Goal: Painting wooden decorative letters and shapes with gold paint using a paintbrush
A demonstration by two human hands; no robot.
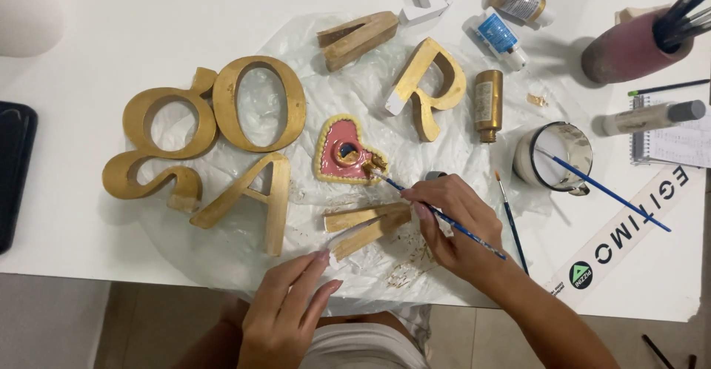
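Right hand clamped on blue paintbrush, bristle tip touching pink heart piece. Left hand open, fingers flat on plastic sheet beside gold V letter, on white tabletop.

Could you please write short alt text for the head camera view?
A person's right hand touches a blue paintbrush to a pink heart with a gold rim, while the left hand steadies a gold V letter on plastic sheeting.
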